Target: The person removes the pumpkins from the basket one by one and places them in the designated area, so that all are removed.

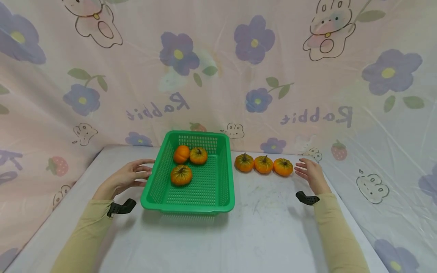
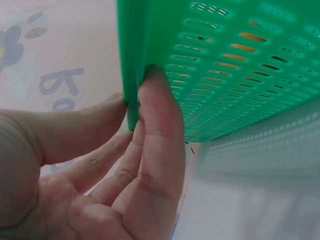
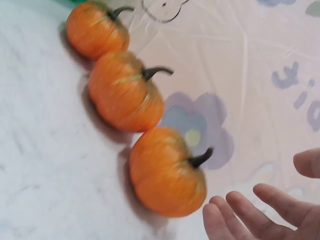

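Note:
My left hand (image 1: pixel 128 177) is at the left side of a green plastic basket (image 1: pixel 208 209). The left wrist view shows its thumb and fingers (image 2: pixel 161 125) pinching the basket's rim (image 2: pixel 129 60) from both sides. Inside the basket lie three small orange pumpkins, one (image 1: pixel 181 175) nearer the front than the others. Three more pumpkins stand in a row right of the basket. Beside the rightmost pumpkin (image 1: pixel 283 167) is my right hand (image 1: pixel 311 174), fingers loosely extended, holding nothing. In the right wrist view its fingertips are close to that pumpkin (image 3: pixel 167 172).
Everything stands on a white-covered table (image 1: pixel 259 235). A curtain (image 1: pixel 218 87) printed with flowers, rabbits and strawberries hangs right behind the basket and the row, and also along both sides. Each wrist wears a black bracket (image 1: pixel 123 207).

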Demonstrator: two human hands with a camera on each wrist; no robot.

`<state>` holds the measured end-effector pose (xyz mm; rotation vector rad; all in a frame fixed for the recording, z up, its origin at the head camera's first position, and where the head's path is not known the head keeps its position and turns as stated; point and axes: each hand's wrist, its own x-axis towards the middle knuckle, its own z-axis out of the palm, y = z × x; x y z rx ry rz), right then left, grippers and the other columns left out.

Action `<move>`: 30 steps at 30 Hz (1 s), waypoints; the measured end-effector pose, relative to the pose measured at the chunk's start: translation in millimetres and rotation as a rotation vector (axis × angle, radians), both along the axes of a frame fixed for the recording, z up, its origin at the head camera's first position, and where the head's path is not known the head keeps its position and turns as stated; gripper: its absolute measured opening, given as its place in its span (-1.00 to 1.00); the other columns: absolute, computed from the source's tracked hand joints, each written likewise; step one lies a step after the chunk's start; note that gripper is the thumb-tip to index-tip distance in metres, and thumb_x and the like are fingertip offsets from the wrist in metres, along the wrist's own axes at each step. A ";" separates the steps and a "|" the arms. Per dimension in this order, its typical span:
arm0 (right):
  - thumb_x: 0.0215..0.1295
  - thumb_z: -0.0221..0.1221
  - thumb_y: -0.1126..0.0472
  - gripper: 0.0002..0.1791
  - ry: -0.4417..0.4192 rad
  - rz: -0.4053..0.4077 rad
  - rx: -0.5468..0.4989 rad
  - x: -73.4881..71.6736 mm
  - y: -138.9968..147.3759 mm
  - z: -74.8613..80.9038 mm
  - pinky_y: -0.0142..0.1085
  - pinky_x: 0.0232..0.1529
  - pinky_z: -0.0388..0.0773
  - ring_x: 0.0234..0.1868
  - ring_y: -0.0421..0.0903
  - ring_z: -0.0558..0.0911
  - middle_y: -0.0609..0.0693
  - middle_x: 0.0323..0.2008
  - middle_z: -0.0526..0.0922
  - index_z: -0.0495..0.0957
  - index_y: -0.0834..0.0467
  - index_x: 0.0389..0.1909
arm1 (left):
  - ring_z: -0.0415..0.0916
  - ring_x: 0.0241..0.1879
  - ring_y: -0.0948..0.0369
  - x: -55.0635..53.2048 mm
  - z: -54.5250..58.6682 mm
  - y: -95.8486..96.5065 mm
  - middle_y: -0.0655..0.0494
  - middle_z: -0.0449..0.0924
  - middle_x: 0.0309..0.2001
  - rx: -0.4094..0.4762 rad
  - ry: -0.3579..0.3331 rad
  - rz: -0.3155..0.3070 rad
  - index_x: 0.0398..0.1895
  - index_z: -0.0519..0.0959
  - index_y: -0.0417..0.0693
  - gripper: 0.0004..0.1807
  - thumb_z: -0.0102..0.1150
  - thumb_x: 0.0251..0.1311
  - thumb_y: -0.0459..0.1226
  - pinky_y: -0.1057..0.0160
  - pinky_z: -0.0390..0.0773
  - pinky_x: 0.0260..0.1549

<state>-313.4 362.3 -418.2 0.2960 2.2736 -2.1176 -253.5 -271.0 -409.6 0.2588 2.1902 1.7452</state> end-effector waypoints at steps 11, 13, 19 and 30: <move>0.43 -0.08 -0.20 -0.26 0.007 0.202 -0.147 2.7 -34.2 39.7 -0.10 0.35 0.15 0.38 0.22 0.16 0.29 0.40 0.05 0.06 0.18 0.42 | 0.54 -0.08 0.12 0.5 0.8 0.6 -0.31 0.28 0.19 -0.005 -0.006 0.001 0.47 0.05 -0.17 -0.33 0.06 0.37 -0.31 0.09 0.62 -0.12; 0.46 -0.12 -0.17 -0.30 0.020 0.251 -0.151 2.9 -46.0 47.1 -0.10 0.34 0.17 0.36 0.20 0.20 0.31 0.40 0.05 0.06 0.19 0.42 | 0.54 -0.07 0.11 0.3 1.0 0.2 -0.32 0.26 0.20 -0.010 -0.002 0.000 0.47 0.05 -0.16 -0.33 0.08 0.37 -0.31 0.09 0.62 -0.12; 0.47 -0.10 -0.13 -0.31 0.060 0.371 -0.143 0.0 -82.9 66.2 -0.04 0.32 0.20 0.25 0.11 0.39 0.30 0.36 0.16 0.09 0.23 0.42 | 0.53 -0.05 0.08 -0.3 2.6 -0.2 -0.33 0.22 0.23 -0.026 0.010 -0.009 0.46 0.06 -0.16 -0.29 0.13 0.34 -0.27 0.07 0.61 -0.11; 0.55 -0.17 0.00 -0.42 0.125 0.559 -0.062 1.4 -153.9 92.4 0.05 0.30 0.23 0.26 0.24 0.35 0.29 0.25 0.33 0.17 0.33 0.36 | 0.53 -0.06 0.09 -1.2 2.7 0.5 -0.32 0.27 0.20 -0.031 0.007 -0.001 0.45 0.08 -0.17 -0.29 0.15 0.32 -0.28 0.07 0.61 -0.11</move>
